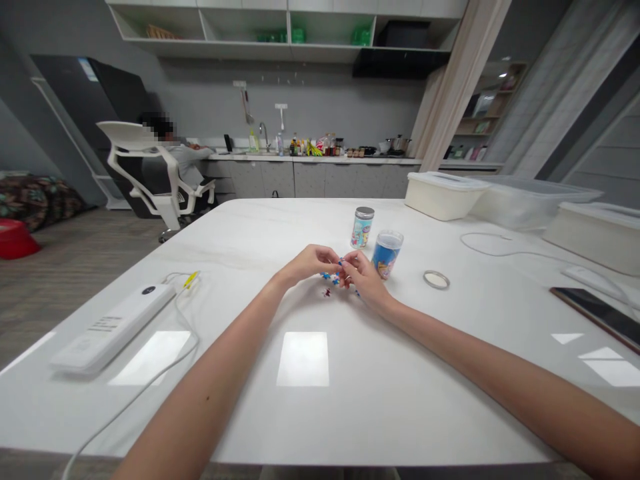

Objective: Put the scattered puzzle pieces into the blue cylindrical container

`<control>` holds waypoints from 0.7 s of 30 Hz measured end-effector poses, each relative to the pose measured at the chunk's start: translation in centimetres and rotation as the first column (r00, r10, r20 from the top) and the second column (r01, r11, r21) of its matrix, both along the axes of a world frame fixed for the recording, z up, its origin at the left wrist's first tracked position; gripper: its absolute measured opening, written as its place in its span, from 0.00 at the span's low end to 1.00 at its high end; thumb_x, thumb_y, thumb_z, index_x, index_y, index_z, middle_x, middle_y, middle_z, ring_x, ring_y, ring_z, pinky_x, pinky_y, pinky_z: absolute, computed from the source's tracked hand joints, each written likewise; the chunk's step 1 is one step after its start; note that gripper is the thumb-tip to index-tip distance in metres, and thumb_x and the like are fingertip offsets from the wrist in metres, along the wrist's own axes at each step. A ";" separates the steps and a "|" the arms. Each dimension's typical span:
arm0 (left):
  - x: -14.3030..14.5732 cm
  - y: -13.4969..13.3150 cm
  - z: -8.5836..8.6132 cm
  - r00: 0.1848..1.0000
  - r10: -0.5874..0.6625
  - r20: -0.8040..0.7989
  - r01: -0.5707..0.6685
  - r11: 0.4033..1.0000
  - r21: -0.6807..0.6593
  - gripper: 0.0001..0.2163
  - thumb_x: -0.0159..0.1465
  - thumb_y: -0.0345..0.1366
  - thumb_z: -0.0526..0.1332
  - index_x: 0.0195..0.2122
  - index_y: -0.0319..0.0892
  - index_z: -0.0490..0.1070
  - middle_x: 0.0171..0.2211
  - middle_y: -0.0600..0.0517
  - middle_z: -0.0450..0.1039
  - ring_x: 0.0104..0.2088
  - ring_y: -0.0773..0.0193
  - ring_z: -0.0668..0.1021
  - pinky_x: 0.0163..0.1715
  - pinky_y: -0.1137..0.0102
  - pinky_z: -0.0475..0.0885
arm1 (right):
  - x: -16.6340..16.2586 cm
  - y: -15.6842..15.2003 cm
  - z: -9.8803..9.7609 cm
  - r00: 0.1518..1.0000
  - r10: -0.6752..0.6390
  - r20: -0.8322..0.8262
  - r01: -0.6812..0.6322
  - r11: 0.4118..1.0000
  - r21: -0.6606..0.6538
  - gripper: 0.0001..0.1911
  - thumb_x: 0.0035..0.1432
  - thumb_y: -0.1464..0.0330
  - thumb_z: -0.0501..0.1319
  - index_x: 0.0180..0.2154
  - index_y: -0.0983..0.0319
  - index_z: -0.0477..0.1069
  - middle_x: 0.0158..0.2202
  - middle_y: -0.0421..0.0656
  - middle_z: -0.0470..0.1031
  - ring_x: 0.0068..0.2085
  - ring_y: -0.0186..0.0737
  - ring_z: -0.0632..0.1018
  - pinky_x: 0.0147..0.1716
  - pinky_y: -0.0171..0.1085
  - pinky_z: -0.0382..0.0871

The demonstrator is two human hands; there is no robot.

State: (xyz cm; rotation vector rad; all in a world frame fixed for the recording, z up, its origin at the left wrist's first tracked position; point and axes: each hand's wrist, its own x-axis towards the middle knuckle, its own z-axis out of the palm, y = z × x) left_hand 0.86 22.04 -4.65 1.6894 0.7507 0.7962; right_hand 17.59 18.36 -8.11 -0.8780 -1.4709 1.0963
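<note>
Over the middle of the white table, my left hand point(313, 260) and my right hand point(365, 277) meet at the fingertips. Both are closed on a small blue piece point(341, 262) that looks like a jigsaw puzzle piece. Several more puzzle pieces point(327, 292), blue and dark red, lie on the table under and just in front of the fingers. Right behind my right hand stands an open clear jar point(387, 252) with a blue picture wrap. Farther back is a second jar point(362, 229), light blue and closed with a silver lid. A loose round lid point(437, 279) lies to the right.
A white power bank-like box point(115, 327) with a cable lies at left. At right are a phone point(600, 313), a white cable point(520, 253) and storage boxes point(443, 195). A person sits in a white chair point(167, 180) by the kitchen counter point(320, 160).
</note>
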 end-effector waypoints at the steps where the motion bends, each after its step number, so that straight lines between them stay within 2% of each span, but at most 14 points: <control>1: -0.4 0.1 0.1 0.999 -0.020 -0.039 0.021 1.000 0.012 0.14 0.48 0.42 0.72 0.28 0.37 0.74 0.23 0.53 0.73 0.26 0.69 0.72 0.29 0.72 0.65 | 0.0 -0.1 0.0 1.000 -0.001 0.022 0.000 1.000 0.022 0.17 0.55 0.52 0.60 0.33 0.58 0.59 0.24 0.34 0.69 0.22 0.33 0.72 0.22 0.34 0.63; 5: -1.9 0.2 0.3 0.968 -0.088 -0.237 0.102 0.994 0.048 0.16 0.46 0.44 0.73 0.25 0.38 0.71 0.19 0.59 0.63 0.22 0.72 0.64 0.25 0.74 0.57 | 0.4 -0.8 0.8 0.989 -0.023 0.147 0.004 0.992 0.127 0.16 0.59 0.53 0.58 0.35 0.59 0.62 0.23 0.35 0.69 0.23 0.34 0.71 0.23 0.35 0.63; 7: -2.6 0.3 0.2 0.928 -0.127 -0.349 0.158 0.986 0.062 0.16 0.46 0.46 0.72 0.26 0.38 0.73 0.18 0.60 0.59 0.22 0.72 0.61 0.23 0.74 0.53 | 1.0 -1.2 2.0 0.961 -0.118 0.251 0.052 0.965 0.257 0.12 0.61 0.57 0.57 0.36 0.59 0.64 0.23 0.36 0.67 0.23 0.34 0.69 0.24 0.35 0.63; 9: -3.1 0.4 0.0 0.894 -0.135 -0.427 0.187 0.979 0.082 0.16 0.46 0.47 0.72 0.28 0.38 0.76 0.18 0.60 0.56 0.21 0.72 0.58 0.23 0.73 0.51 | 2.0 -1.4 3.5 0.886 -0.295 0.357 0.110 0.883 0.456 0.08 0.62 0.62 0.57 0.35 0.59 0.67 0.23 0.37 0.64 0.24 0.35 0.67 0.27 0.37 0.62; 11: -3.3 0.6 -0.2 0.878 -0.139 -0.458 0.208 0.973 0.104 0.16 0.46 0.46 0.72 0.30 0.39 0.78 0.18 0.60 0.54 0.21 0.71 0.57 0.22 0.72 0.50 | 3.3 -1.2 4.9 0.774 -0.479 0.414 0.125 0.756 0.643 0.06 0.61 0.65 0.57 0.33 0.59 0.70 0.24 0.39 0.63 0.27 0.38 0.67 0.30 0.39 0.62; 13: -3.3 0.8 -0.3 0.856 -0.173 -0.487 0.257 0.960 0.112 0.16 0.46 0.46 0.72 0.31 0.40 0.80 0.18 0.60 0.52 0.21 0.71 0.56 0.22 0.72 0.49 | 4.7 -0.7 6.0 0.669 -0.623 0.406 0.152 0.649 0.745 0.06 0.60 0.67 0.57 0.33 0.59 0.72 0.28 0.42 0.64 0.31 0.41 0.68 0.34 0.40 0.63; 15: -3.1 0.9 -0.4 0.837 -0.208 -0.506 0.301 0.947 0.109 0.16 0.46 0.45 0.72 0.32 0.41 0.81 0.18 0.60 0.52 0.20 0.71 0.55 0.22 0.72 0.49 | 6.1 0.1 6.6 0.588 -0.721 0.368 0.235 0.587 0.775 0.05 0.58 0.68 0.58 0.32 0.59 0.73 0.30 0.43 0.65 0.32 0.42 0.69 0.35 0.41 0.64; 17: -2.9 1.0 -0.5 0.836 -0.210 -0.508 0.304 0.946 0.109 0.15 0.45 0.44 0.72 0.32 0.42 0.81 0.17 0.59 0.52 0.20 0.71 0.55 0.21 0.72 0.49 | 7.1 1.0 6.6 0.523 -0.776 0.352 0.310 0.559 0.769 0.06 0.57 0.68 0.59 0.32 0.60 0.74 0.30 0.42 0.64 0.32 0.42 0.69 0.34 0.40 0.64; 21: -2.8 1.0 -0.6 0.847 -0.180 -0.499 0.269 0.957 0.112 0.14 0.44 0.43 0.73 0.31 0.42 0.81 0.17 0.60 0.52 0.19 0.71 0.56 0.21 0.72 0.50 | 8.3 1.9 6.1 0.440 -0.797 0.413 0.369 0.580 0.726 0.08 0.55 0.68 0.58 0.28 0.61 0.74 0.28 0.42 0.63 0.31 0.42 0.69 0.32 0.40 0.63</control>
